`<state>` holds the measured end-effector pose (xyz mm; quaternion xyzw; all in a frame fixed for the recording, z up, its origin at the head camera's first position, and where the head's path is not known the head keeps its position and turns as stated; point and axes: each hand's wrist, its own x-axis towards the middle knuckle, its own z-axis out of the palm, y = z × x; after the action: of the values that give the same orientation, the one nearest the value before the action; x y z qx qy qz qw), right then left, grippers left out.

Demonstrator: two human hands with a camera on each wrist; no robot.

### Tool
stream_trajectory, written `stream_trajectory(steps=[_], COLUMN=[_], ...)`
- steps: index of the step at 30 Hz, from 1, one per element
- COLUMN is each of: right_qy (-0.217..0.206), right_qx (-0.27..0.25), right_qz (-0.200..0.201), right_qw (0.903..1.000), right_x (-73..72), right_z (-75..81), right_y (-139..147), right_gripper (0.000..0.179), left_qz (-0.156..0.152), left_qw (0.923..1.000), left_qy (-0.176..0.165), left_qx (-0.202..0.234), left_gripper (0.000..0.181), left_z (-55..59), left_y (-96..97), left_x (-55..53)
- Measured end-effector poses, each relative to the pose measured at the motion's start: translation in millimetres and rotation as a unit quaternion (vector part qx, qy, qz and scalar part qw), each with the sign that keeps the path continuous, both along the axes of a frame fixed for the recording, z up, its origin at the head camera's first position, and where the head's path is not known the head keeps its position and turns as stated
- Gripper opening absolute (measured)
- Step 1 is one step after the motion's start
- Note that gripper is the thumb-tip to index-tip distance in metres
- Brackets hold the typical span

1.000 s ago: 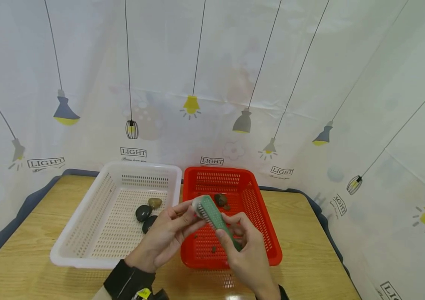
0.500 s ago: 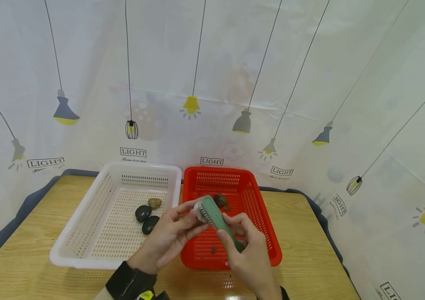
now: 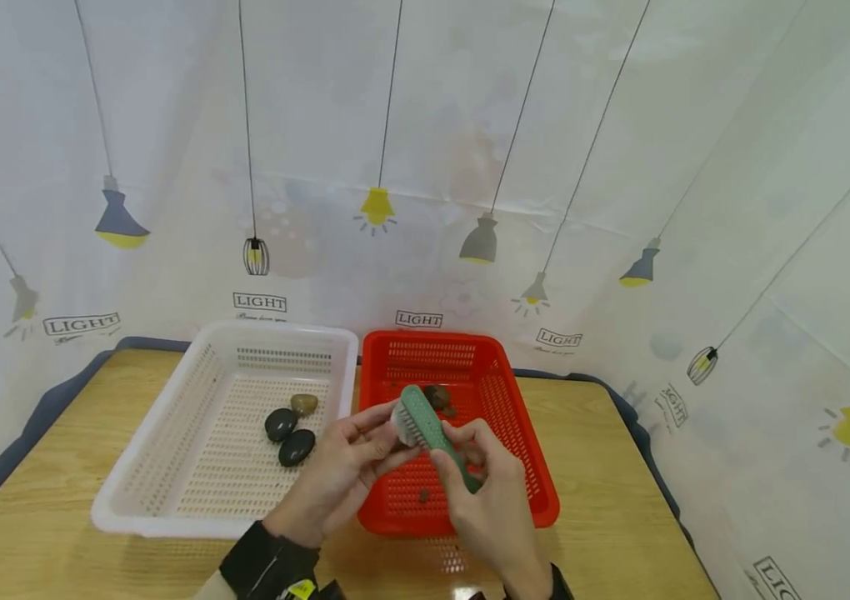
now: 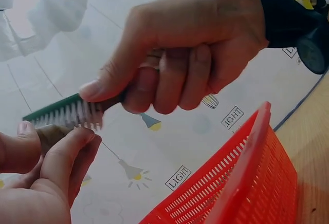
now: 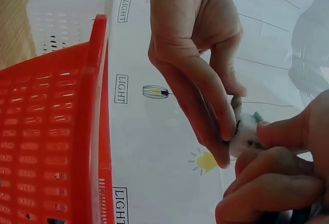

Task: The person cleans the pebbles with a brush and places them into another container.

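My left hand (image 3: pixel 342 467) pinches a small grey-brown stone (image 4: pixel 51 134) between thumb and fingers. In my right hand (image 3: pixel 492 500) is a green scrub brush (image 3: pixel 425 421), gripped by its handle with the thumb along it. The pale bristles (image 4: pixel 67 115) lie against the stone's upper side in the left wrist view. Both hands are raised in front of the red basket (image 3: pixel 526 442). Fingers hide much of the stone in the right wrist view.
To the left stands a white basket (image 3: pixel 143 417) holding two black stones (image 3: pixel 296 447) and a tan stone (image 3: pixel 304 404). Brown stones (image 3: pixel 437 397) and small crumbs (image 3: pixel 424 496) lie in the red basket. A printed sheet (image 3: pixel 320 142) hangs behind the wooden table (image 3: pixel 612 483).
The brush head has shifted slightly over the stone, with both hands keeping their grips. The whole head view has moved a little, and the lower black stone shows more fully.
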<state>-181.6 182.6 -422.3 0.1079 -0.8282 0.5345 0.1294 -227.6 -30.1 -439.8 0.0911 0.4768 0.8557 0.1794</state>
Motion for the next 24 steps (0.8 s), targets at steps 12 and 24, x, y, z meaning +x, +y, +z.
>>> stream_trajectory(steps=[12,24], right_qy=[-0.017,-0.047], right_qx=[-0.008,-0.012], right_qz=[0.002,0.010], right_qw=[0.9998,0.9988], right_x=[-2.1,-1.4], right_z=[-3.1,-4.6], right_y=[-3.9,-7.6], right_gripper=[0.018,0.019], left_qz=[0.005,0.043], left_qw=[0.9999,0.9976], left_qy=[-0.011,-0.039], left_qx=[-0.004,0.036], left_gripper=[0.058,0.054], left_z=[-2.8,-7.2], left_y=[0.1,1.3], left_x=[-2.8,-8.9])
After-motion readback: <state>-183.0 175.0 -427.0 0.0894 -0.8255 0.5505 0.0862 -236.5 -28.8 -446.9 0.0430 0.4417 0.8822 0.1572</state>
